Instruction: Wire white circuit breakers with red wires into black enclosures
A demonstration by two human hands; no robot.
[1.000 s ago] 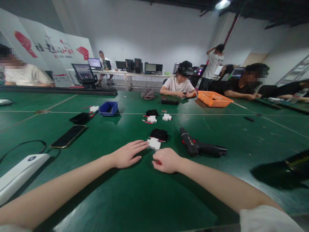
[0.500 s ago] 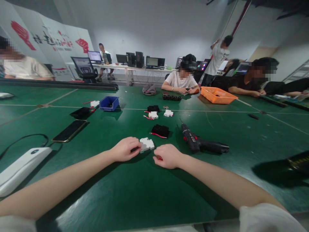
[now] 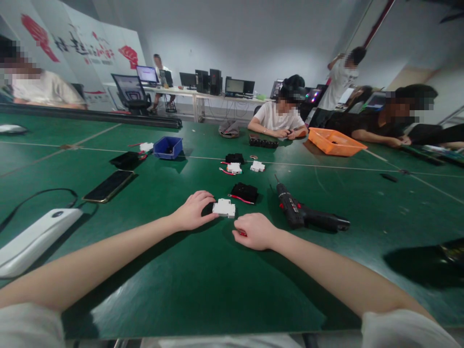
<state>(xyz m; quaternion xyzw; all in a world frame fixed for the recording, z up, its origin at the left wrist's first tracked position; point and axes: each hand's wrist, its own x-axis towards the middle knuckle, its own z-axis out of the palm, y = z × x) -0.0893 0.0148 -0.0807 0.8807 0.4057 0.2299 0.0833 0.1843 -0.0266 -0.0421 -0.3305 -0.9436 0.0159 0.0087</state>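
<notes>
A white block-shaped part (image 3: pixel 224 208) lies on the green table, with the thumb and fingers of my left hand (image 3: pixel 195 210) around its left end. To its right, my right hand (image 3: pixel 255 232) is closed on a small red thing, mostly hidden by the fingers. Just beyond the hands is a black part (image 3: pixel 245 192) with a red wire (image 3: pixel 241 198) along its front. Farther back lie a white part with red wires (image 3: pixel 234 168), another white part (image 3: pixel 257 166) and a black part (image 3: pixel 234 158). A black power drill (image 3: pixel 295 210) rests to the right.
On the left are a phone (image 3: pixel 108 186), a white device (image 3: pixel 38 241) with a cable, a black tray (image 3: pixel 125 160) and a blue bin (image 3: pixel 168 147). An orange basket (image 3: pixel 335 142) stands at the back right. A person (image 3: pixel 281 116) sits across the table (image 3: pixel 203 285).
The white part has turned and now lies straighter, and my left hand's fingers have spread wider around it. My right hand stays closed in nearly the same place. The whole view has shifted slightly.
</notes>
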